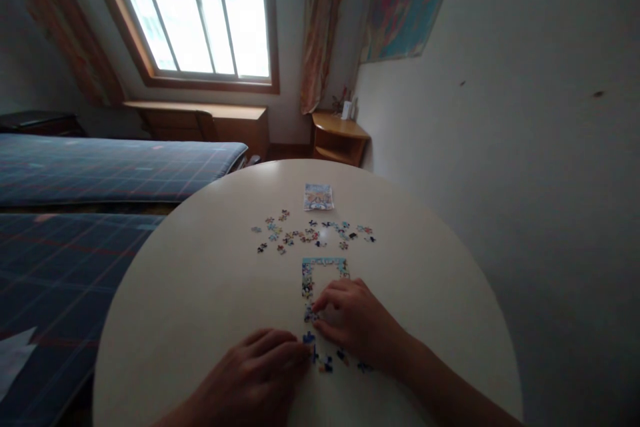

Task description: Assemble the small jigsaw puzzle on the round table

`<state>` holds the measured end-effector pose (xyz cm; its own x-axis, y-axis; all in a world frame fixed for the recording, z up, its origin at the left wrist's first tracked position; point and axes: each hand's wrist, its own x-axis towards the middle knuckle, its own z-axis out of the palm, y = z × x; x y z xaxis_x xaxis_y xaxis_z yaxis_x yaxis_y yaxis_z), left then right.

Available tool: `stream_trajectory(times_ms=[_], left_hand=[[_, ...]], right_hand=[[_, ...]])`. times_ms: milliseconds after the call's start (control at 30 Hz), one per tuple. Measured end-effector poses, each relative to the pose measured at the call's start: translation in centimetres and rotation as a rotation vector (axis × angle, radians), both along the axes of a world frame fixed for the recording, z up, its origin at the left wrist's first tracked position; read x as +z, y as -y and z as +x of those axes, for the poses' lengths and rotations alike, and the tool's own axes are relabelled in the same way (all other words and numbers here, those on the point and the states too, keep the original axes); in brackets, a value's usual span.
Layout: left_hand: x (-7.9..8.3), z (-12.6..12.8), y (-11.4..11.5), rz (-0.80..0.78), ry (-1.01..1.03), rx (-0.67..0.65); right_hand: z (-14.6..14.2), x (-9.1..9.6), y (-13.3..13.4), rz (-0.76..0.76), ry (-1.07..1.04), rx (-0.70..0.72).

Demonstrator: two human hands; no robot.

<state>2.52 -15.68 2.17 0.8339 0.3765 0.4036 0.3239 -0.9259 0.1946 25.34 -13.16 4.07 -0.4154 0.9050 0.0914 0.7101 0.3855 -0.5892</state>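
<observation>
1. Far left: white paper (15, 360) lay on the near bed (75, 280); beyond it stood the far bed (100, 170), both in dark blue plaid.
2. Behind: a curtain (70, 20), then a bright barred window (200, 13), with a wooden desk (240, 112) beneath.
3. Centre: round, pale table (200, 267), carrying all the puzzle parts.
4. Left hand (265, 367): low over the table's near part, back of hand up, fingers close together. Fingertips at the blue pieces (309, 339) at the border's lower left. Could not tell whether a piece was pinched; the fingers hid it.
5. Loose pieces (309, 235): scattered in a broad band across the table, beyond the border, some touching or overlapping.
6. Border (324, 261): upright rectangle of joined pieces, between the loose ones and the hands. Top and left side showed; right side partly covered. Middle mostly bare table. A gap set its left side apart from the blue pieces.
7. Card (319, 196): small, printed, flat, beyond the loose pieces.
8. Right hand (353, 320): reached across the border, thumb and forefinger narrowly parted at its left side. Could not tell if they gripped a piece.
9. Below that hand: two stray pieces (343, 357).
10. Right: corner shelf (340, 123); above, a colourful poster (410, 0).
</observation>
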Motion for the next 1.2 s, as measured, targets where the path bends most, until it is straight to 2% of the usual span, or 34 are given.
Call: stream_trajectory(times_ms=[167,333,633,833,1200], left_hand=[[1.0,0.2,0.4,-0.022,0.033,0.009],[1.0,0.2,0.5,-0.014,0.024,0.000],[0.3,-0.1,0.5,-0.028,0.019,0.005],[0.5,0.1,0.5,-0.021,0.025,0.011],[0.4,0.0,0.5,-0.043,0.003,0.009]], right_hand=[[0.2,0.1,0.1,0.000,0.020,0.088],[0.3,-0.1,0.0,-0.026,0.036,0.138],[0.0,0.3,-0.2,-0.030,0.051,0.129],[-0.3,0.2,-0.1,-0.029,0.071,0.075],[-0.8,0.3,0.3,0.007,0.084,0.088]])
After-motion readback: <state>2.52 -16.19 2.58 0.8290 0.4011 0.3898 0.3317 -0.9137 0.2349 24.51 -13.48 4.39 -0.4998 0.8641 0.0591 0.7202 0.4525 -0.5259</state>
